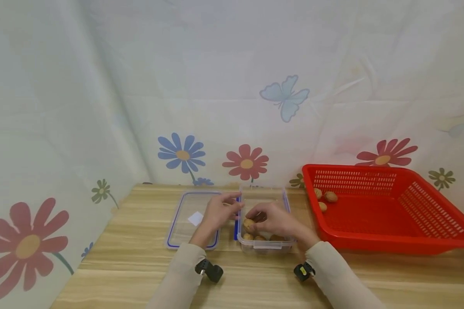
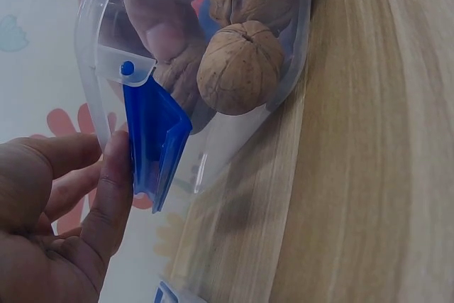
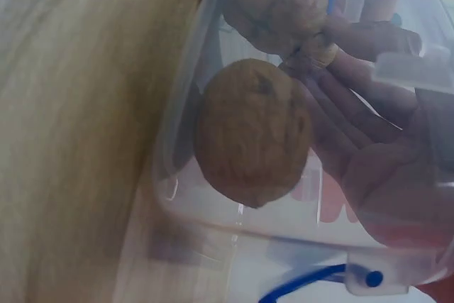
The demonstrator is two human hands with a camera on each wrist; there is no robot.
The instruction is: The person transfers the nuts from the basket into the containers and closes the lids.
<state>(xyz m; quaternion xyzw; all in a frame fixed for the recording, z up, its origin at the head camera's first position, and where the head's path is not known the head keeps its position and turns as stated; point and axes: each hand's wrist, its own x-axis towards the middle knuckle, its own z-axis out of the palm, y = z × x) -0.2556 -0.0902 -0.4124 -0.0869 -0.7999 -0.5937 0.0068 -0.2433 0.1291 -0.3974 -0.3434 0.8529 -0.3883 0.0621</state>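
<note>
A clear plastic box (image 1: 267,244) with blue latches stands on the table, several walnuts in its near end. Reaching inside, my right hand (image 1: 272,219) pinches a walnut (image 1: 249,225) with its fingertips. Through the box wall, the right wrist view shows another walnut (image 3: 252,133) lying below that hand (image 3: 386,147). My left hand (image 1: 218,212) touches the left rim with loosely bent fingers. In the left wrist view, that hand (image 2: 64,211) lies beside a hanging blue latch (image 2: 156,140), and walnuts, among them a pale round walnut (image 2: 241,69), show through the wall.
To the right stands a red plastic basket (image 1: 371,240) with several walnuts (image 1: 330,197) in its left corner. A clear lid with a blue seal (image 1: 181,234) lies flat left of the box. Behind the table hangs a flower-printed curtain (image 1: 216,107).
</note>
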